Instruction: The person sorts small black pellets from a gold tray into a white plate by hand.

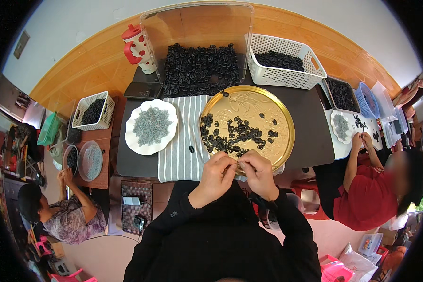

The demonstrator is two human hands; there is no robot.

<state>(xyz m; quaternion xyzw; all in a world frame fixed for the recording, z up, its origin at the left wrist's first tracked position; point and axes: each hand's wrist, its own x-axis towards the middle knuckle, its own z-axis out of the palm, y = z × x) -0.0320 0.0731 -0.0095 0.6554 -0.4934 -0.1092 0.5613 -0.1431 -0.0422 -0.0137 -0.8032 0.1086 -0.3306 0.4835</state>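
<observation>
My left hand (pixel 218 173) and my right hand (pixel 258 172) meet over the near rim of a round gold tray (pixel 288 123), fingertips pinched close together. Whatever sits between the fingers is too small and too covered to make out. Many small black oval parts (pixel 239 131) lie scattered on the tray. One black part (pixel 191 149) rests apart on a grey-and-white striped cloth (pixel 176 165) left of the tray. Beside the cloth, a white scalloped plate (pixel 134 144) carries a heap of small greyish, thin pieces (pixel 152 126).
Behind the tray stand a clear bin (pixel 197 21) and a white perforated basket (pixel 286 77), both holding black parts. A spotted tumbler (pixel 143 51) and a dark phone (pixel 143 90) are at the back left. Co-workers sit at the left (pixel 70 218) and the right (pixel 369 199).
</observation>
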